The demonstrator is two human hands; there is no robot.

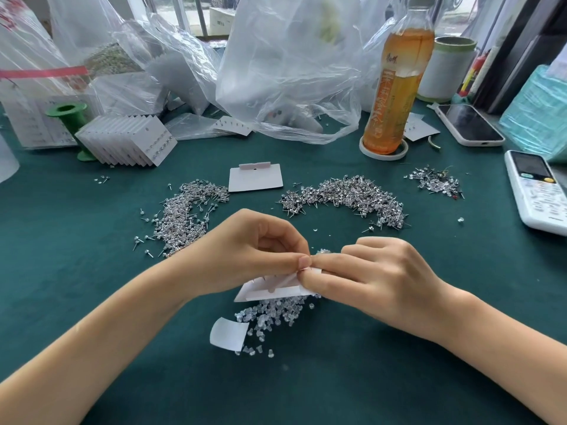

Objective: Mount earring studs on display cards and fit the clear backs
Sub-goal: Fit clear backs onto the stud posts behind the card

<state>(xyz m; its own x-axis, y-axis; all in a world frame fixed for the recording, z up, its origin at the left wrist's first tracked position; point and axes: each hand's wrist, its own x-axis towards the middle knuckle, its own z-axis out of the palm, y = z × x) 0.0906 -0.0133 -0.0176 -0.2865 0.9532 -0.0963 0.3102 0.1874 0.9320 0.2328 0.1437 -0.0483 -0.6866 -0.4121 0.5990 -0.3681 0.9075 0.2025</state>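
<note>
Green desk (92, 302), plastic bags (285, 72) behind, contents unclear. Left hand (260, 256) and right hand (377, 280) together, both pinching display card (270, 291) above clear backs (276, 311). Stud piles (184, 216) beyond. Tea bottle (395, 87) part full.

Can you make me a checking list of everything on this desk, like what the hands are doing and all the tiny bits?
Surface: green cloth.
Job's things: display card held over clear backs; stud piles; blank card; stack of finished cards.
Clutter: tea bottle, plastic bags, phone, remote, green spool.
Grip: left hand and right hand both pinch the card's edge.
Cables: nothing seen.
Surroundings: window behind.
</note>
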